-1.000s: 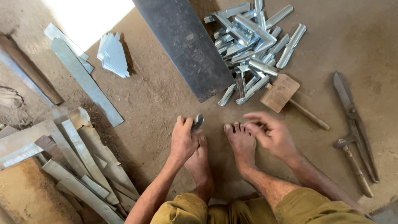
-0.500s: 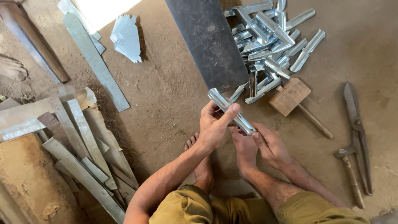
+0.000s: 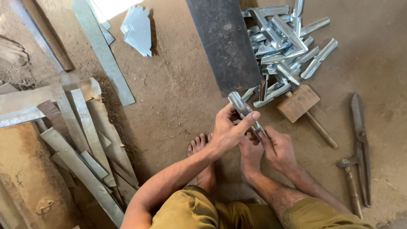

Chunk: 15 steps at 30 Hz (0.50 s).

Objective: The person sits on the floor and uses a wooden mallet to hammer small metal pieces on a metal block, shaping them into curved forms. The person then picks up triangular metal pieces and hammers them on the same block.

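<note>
I sit on a dirt floor with my bare feet under my hands. My left hand (image 3: 229, 129) grips a shiny rolled sheet-metal piece (image 3: 239, 104) around its middle, index finger laid along it. My right hand (image 3: 277, 148) holds the lower end of the same piece, fingers pinched on it. The piece tilts up to the left, its upper end near the dark metal bar (image 3: 224, 42). A wooden mallet (image 3: 299, 104) lies just right of my hands.
A pile of several similar rolled metal pieces (image 3: 284, 46) lies beyond the mallet. Tin snips (image 3: 358, 148) lie at the right. Flat metal strips (image 3: 80, 140) are stacked at the left, a long strip (image 3: 104, 53) and cut sheet pieces (image 3: 137, 29) farther off.
A second ago both hands were down at my toes. The left hand has since lifted the rolled metal piece, and the right hand has taken its lower end.
</note>
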Tool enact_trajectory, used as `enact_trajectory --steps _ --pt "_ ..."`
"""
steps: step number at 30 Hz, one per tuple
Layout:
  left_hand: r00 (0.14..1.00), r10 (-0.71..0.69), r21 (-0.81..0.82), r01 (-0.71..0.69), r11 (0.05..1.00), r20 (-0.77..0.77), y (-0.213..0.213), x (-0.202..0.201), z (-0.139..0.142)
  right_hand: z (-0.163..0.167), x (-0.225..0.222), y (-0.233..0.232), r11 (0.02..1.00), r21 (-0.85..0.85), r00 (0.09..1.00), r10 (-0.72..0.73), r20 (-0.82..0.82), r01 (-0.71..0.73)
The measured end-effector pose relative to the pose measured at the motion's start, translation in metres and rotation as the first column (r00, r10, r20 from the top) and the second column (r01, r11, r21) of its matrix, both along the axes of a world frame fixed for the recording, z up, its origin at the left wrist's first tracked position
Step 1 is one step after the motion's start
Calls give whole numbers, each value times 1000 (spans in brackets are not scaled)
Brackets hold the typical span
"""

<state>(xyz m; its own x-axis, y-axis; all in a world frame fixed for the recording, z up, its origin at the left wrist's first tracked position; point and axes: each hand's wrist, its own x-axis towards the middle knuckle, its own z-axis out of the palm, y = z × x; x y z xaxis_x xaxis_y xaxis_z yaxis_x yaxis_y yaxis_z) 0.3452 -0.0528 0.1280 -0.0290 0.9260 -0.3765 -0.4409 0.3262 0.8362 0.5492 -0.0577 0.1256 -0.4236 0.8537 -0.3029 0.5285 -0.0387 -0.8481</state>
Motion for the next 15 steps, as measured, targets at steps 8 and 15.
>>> enact_trajectory --steps 8,15 --pt "973 -123 -20 122 992 -197 -19 -19 -20 -5 10 18 902 -315 953 -303 20 294" --pt "922 -378 -180 359 916 -84 -38 -12 -53 -3 10 20 981 -65 959 -195 -207 185"
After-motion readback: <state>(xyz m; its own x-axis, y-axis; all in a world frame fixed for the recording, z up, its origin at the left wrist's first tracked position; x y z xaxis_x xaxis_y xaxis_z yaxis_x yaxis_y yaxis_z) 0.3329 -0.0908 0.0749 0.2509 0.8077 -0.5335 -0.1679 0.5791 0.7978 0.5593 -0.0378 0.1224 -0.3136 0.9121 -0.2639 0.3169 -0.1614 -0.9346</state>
